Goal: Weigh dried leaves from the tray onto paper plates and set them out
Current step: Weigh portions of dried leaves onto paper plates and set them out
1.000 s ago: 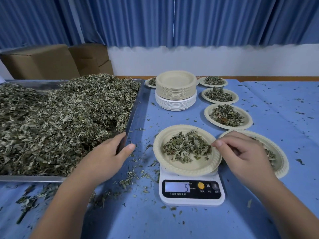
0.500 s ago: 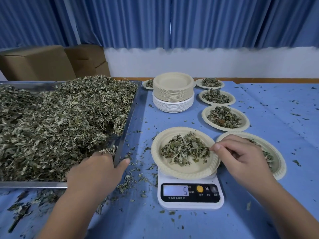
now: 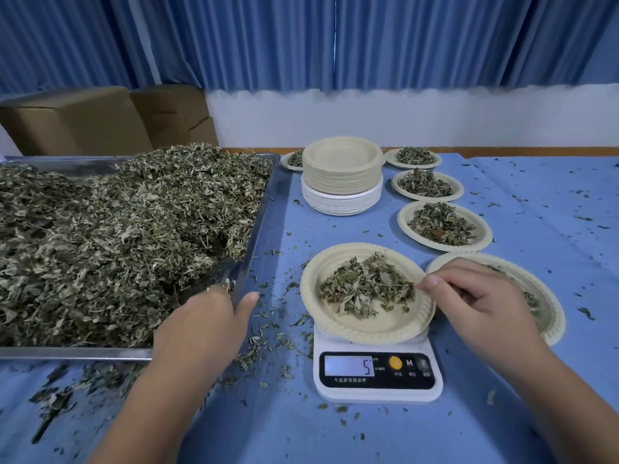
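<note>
left hand (image 3: pixel 201 326) curled into tray (image 3: pixel 258 226) leaves (image 3: pixel 117 236), grip unclear | right hand (image 3: pixel 479 306) pinching portion (image 3: pixel 365 286) on plate (image 3: pixel 378 329)

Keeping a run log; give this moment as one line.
scale reads 5 | plate on scale, leaves piled | right hand pinches leaves at plate edge | left hand in tray, grip hidden

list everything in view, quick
tray: 1, silver, table left
dried leaves: 1 heap, grey-green, in tray
scale: 1, white, front centre, reads 5
plate on scale: 1, cream, holds leaves
filled plates: 5, cream, four in a row at right, one behind stack
empty plate stack: 1, cream over white, table back
boxes: 2, brown, behind tray
tablecloth: 1, blue, tabletop
curtain: blue, back wall
left hand: 1, tray's near corner, fingers hidden
right hand: 1, pinches dried leaves, plate on scale
</note>
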A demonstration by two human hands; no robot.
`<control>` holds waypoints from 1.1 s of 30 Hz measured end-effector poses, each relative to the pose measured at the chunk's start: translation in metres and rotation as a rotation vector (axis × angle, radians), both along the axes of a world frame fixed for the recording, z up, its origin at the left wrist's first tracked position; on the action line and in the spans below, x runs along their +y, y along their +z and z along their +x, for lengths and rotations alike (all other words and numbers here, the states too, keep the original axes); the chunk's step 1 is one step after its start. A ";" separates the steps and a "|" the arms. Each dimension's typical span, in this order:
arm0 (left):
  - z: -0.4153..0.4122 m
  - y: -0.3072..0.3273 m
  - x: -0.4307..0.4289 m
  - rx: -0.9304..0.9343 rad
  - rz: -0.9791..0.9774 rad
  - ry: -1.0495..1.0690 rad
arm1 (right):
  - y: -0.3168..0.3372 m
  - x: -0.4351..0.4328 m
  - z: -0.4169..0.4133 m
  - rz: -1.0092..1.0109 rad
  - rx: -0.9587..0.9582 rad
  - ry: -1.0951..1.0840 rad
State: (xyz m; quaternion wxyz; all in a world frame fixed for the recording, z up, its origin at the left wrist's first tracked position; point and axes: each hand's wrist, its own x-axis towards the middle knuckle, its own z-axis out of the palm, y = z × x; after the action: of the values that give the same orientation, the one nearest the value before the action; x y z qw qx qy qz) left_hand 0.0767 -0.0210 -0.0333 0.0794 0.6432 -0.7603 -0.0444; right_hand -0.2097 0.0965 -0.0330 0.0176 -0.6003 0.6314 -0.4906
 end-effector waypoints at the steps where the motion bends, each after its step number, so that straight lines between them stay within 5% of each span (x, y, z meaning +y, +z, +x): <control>1: 0.001 -0.001 -0.002 0.023 0.000 -0.004 | 0.000 0.000 -0.001 0.000 -0.001 -0.004; 9: 0.011 0.005 -0.016 0.305 0.028 0.057 | -0.002 0.000 -0.005 -0.002 -0.011 -0.014; 18: 0.011 0.029 -0.013 0.496 -0.196 0.013 | -0.001 0.000 -0.004 0.004 -0.034 -0.014; 28: -0.080 0.086 -0.011 0.899 -0.165 -0.299 | 0.003 0.002 -0.005 0.007 -0.084 0.003; 33: -0.128 0.085 -0.016 0.851 -0.112 -0.462 | 0.001 0.002 -0.007 0.011 -0.057 -0.006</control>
State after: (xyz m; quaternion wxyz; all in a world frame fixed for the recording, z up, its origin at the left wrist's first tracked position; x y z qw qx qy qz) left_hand -0.0511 -0.0368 0.0514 0.4056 0.3771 -0.7846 -0.2788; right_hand -0.2162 0.0980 -0.0318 0.0373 -0.5840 0.6351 -0.5042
